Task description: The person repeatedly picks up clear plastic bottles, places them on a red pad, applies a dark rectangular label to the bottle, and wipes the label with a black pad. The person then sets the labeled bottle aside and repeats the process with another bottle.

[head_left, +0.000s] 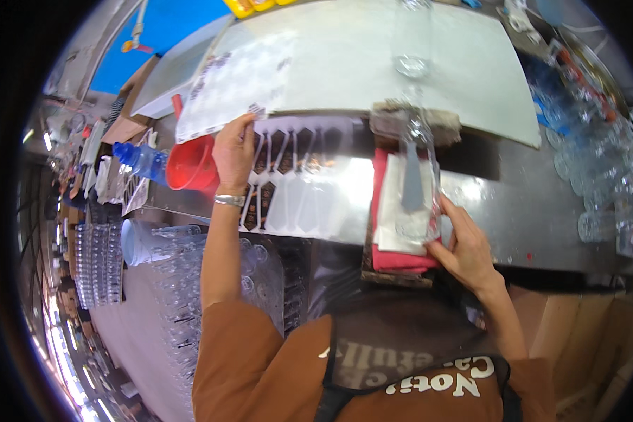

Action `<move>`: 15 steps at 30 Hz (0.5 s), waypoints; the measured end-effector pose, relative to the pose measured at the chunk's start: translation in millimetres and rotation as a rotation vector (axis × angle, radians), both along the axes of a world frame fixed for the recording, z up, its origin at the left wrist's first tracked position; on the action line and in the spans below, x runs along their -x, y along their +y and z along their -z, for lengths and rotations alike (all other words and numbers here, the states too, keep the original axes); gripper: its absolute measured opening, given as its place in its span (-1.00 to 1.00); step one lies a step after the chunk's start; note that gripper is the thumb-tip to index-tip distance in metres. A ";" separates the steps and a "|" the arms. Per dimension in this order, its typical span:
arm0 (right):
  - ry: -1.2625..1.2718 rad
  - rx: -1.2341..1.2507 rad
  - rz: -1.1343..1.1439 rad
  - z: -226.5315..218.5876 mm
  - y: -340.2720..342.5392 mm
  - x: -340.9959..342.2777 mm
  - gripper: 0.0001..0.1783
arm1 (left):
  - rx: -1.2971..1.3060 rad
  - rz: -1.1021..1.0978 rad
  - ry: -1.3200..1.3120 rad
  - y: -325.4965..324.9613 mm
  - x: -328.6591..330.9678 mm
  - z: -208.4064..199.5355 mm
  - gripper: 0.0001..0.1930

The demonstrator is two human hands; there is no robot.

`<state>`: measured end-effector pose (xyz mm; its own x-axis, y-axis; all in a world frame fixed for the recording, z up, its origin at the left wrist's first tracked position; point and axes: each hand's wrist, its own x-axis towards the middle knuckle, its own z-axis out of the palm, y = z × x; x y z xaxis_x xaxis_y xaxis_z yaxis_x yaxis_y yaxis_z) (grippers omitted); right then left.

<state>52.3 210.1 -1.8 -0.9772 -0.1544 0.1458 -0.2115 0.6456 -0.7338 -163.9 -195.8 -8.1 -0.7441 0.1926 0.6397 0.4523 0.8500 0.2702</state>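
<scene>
A clear glass bottle (429,151) lies on a pad of white cloth (390,204) over red cloth (380,169), its narrower end by a worn block (387,123). A grey, tapering shape (413,184) shows on or through it. My right hand (465,246) is closed on the bottle's near end, thumb and fingers at its right side. To the left, my left hand (234,151) has its fingers pressed together beside the corner of a white patterned sheet (239,77); what they pinch, if anything, is unclear. Below lies a sheet of tie-shaped decals (281,151), partly glaring.
A red container (192,163) and a blue-tinted bottle (144,160) stand beyond my left wrist. Another clear glass piece (411,63) rests on the pale board (337,60). Several glasses (587,169) crowd the right side; many more glass pieces (183,288) fill the lower left.
</scene>
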 end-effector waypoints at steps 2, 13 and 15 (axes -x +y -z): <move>0.038 -0.023 0.015 1.9 -8.7 -0.7 -0.18 | -0.384 -0.112 -0.418 23.0 -31.9 -10.2 -0.74; 0.170 -0.087 0.076 -1.0 -17.7 -2.6 -0.19 | 0.152 0.512 -0.290 187.6 -165.9 -40.6 -0.26; 0.150 -0.091 0.069 -3.6 -17.0 -2.7 -0.18 | 0.128 0.603 -0.331 185.2 -169.3 -35.0 -0.33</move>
